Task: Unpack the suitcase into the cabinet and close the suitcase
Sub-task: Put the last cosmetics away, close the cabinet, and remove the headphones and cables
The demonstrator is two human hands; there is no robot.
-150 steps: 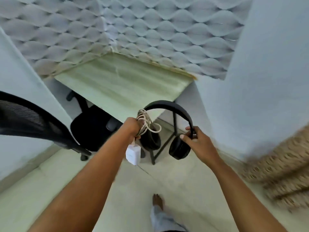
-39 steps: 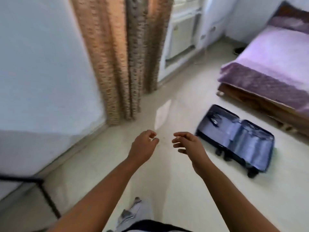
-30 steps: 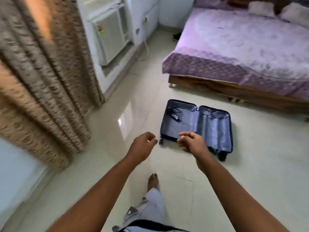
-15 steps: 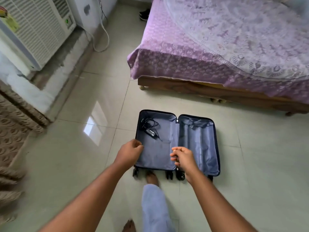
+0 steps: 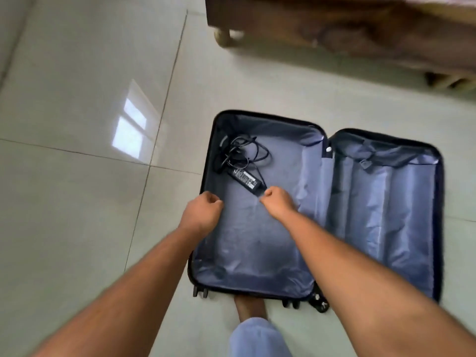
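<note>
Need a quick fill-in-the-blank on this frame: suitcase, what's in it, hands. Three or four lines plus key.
1. The suitcase lies ____ on the floor.
2. The one item in it, a black charger with its cable, sits in the ____ half.
3. The left hand holds ____.
4. The right hand is just short of the ____.

Missing words: open; left; nothing; charger

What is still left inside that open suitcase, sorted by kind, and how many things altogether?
Black power adapter with its tangled cable: 1, in the left half of the suitcase.
Anything else packed: 0; the right half shows only lining.
Total: 1.
</note>
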